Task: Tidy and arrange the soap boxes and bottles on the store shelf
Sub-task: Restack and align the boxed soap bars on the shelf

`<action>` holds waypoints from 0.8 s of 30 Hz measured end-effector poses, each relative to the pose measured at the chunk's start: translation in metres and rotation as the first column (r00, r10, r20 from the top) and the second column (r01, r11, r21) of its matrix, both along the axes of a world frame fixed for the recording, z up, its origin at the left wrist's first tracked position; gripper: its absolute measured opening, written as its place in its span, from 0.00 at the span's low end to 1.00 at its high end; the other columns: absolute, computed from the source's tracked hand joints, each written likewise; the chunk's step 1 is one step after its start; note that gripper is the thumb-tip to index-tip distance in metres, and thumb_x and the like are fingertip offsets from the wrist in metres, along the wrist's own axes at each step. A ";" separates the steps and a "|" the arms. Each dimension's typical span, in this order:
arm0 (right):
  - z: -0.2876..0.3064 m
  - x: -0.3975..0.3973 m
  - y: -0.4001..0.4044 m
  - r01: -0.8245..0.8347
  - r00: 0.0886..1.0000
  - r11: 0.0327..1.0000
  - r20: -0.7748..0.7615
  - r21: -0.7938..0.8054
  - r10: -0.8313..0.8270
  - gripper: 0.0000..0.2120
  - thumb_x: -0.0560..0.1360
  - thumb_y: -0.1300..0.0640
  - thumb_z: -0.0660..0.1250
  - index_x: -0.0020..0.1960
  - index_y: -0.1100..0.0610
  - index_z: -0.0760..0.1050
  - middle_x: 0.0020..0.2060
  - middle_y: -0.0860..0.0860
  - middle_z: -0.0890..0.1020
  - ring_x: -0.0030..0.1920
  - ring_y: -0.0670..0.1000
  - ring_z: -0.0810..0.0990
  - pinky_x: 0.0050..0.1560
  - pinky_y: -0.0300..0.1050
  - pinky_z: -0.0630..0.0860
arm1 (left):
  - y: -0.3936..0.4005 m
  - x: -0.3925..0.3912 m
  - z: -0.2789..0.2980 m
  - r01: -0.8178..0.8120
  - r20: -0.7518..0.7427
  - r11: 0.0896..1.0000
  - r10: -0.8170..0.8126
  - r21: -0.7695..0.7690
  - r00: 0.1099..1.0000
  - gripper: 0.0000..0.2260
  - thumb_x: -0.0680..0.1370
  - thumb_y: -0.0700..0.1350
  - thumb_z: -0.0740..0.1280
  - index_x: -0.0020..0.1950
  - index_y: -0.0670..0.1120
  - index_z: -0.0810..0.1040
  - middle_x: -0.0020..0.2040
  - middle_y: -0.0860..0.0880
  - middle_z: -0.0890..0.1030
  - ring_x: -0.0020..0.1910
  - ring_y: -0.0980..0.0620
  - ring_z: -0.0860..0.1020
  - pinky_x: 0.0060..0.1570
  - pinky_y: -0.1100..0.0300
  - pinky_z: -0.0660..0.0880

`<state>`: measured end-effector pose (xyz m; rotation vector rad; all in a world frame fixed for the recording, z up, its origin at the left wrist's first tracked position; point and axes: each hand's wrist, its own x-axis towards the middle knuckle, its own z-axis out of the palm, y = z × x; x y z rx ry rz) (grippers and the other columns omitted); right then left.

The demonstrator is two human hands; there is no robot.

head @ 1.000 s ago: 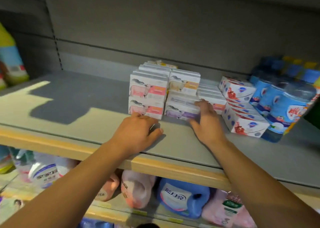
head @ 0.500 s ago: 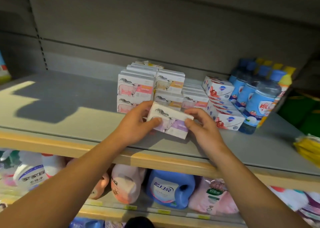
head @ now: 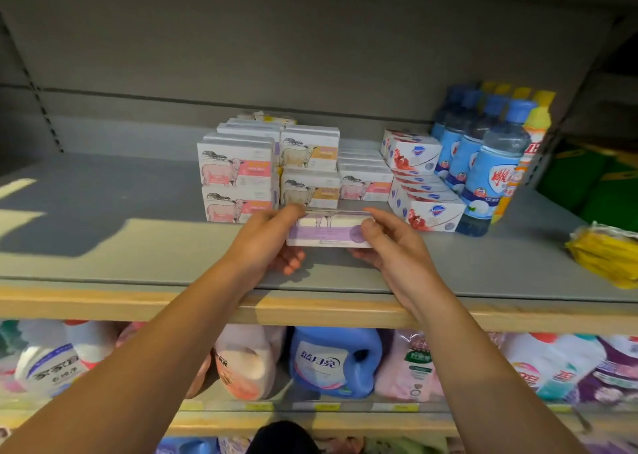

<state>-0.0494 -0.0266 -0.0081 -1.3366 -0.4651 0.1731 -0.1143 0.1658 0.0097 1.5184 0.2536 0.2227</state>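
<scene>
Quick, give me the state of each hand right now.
Left hand: grips the left end of the purple soap box.
Right hand: grips the right end of the same box.

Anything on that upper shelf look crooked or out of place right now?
Yes. The red-and-white soap boxes lean in a slanted, uneven pile instead of stacking square like the sheep-print boxes. A crumpled yellow pack lies loose at the right edge. Both hands hold the purple box.
</scene>
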 end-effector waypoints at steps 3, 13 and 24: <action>0.000 0.001 -0.002 -0.019 0.999 0.999 0.043 -0.037 0.021 0.17 0.67 0.55 0.77 0.51 0.38 0.81 0.48 0.41 0.84 0.53 0.46 0.84 0.48 0.40 0.80 | 0.002 -0.002 -0.003 0.037 0.069 0.999 -0.036 -0.009 0.997 0.11 0.79 0.48 0.65 0.48 0.41 0.81 0.33 0.40 0.80 0.26 0.45 0.76 0.25 0.58 0.75; -0.002 -0.001 0.001 0.121 0.971 0.982 0.224 -0.147 -0.086 0.22 0.71 0.66 0.74 0.60 0.49 0.76 0.54 0.46 0.84 0.56 0.46 0.82 0.59 0.49 0.79 | 0.000 -0.017 -0.006 0.021 0.344 0.969 -0.108 0.248 0.933 0.23 0.76 0.34 0.69 0.70 0.46 0.72 0.62 0.49 0.80 0.64 0.49 0.77 0.58 0.45 0.77; 0.004 -0.010 0.000 0.152 0.938 0.965 0.340 -0.213 -0.073 0.27 0.70 0.70 0.73 0.53 0.38 0.75 0.50 0.36 0.82 0.55 0.39 0.81 0.55 0.36 0.77 | -0.007 -0.017 -0.010 -0.251 0.417 0.793 -0.004 0.555 0.909 0.25 0.71 0.44 0.76 0.66 0.55 0.74 0.55 0.60 0.79 0.52 0.62 0.79 0.50 0.70 0.75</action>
